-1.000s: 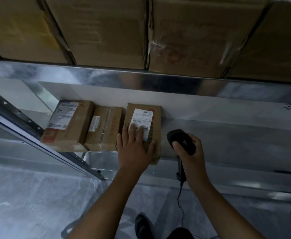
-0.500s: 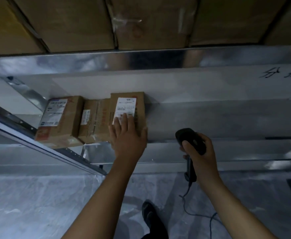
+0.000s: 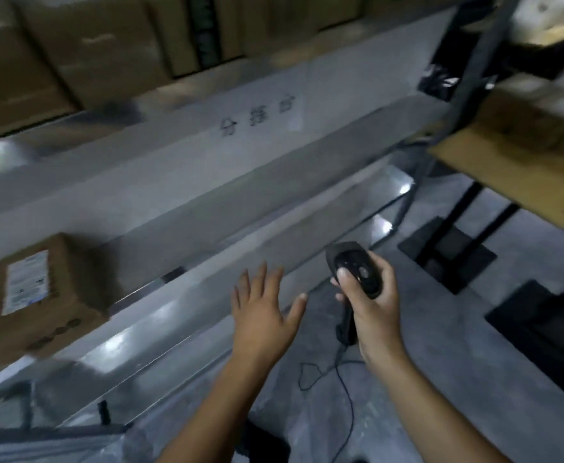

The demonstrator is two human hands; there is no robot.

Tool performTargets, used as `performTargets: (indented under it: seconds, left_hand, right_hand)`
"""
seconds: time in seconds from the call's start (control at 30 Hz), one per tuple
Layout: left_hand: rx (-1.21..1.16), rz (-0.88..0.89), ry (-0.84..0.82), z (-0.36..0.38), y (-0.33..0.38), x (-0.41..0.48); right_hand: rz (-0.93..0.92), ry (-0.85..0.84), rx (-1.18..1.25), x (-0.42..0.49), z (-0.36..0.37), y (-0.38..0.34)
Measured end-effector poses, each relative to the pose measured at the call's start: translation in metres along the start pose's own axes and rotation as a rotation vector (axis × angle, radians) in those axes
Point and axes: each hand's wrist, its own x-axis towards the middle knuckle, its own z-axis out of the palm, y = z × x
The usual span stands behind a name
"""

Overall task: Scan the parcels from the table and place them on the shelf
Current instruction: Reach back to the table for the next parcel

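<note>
The long steel shelf (image 3: 207, 202) cuts corner to corner across the frame, with three handwritten characters (image 3: 257, 116) on its back panel at upper centre. On the level above it, upper left, sits a row of big cartons (image 3: 100, 51), too blurred to count. At the right edge there's a board-topped table (image 3: 507, 175) on black legs. One parcel (image 3: 56, 315) is in view, lower left, sitting on the shelf with one white label (image 3: 26, 282) facing up. Two hands are at lower centre. The left hand (image 3: 263, 315) hovers at the shelf's front lip, all five fingers straight and spread, holding nothing, well apart from the parcel. The right hand (image 3: 374, 309), just beside it, is wrapped round the handle of one black scanner (image 3: 354, 269), thumb on its head. One cable (image 3: 347, 396) trails down to the floor.
</note>
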Motion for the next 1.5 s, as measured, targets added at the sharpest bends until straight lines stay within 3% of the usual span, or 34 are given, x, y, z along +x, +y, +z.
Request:
performTargets:
  seconds: [0.2,0.53,0.73,1.17,1.5]
  left_hand:
    - [-0.041,0.187,-0.033,0.052,0.123,-0.016]
    - [0.014,0.521,-0.303,0.126,0.284,-0.027]
    - [-0.014,0.681,-0.446,0.19,0.367,-0.021]
    - [-0.125,0.844,-0.562,0.293,0.542,0.081]
    - [-0.095,0.993,-0.602,0.362,0.664,0.078]
  right_hand:
    - [-0.024,0.224,0.083,-0.005,-0.125,-0.033]
    - [-0.131,0.625,0.203,-0.019,-0.269,-0.069]
    - [-0.14,0.848,0.154,-0.013,-0.36,-0.083]
    - [-0.12,1.078,-0.045,0.104,-0.499,-0.125]
    - [-0.087,1.121,-0.036,0.134,-0.59,-0.142]
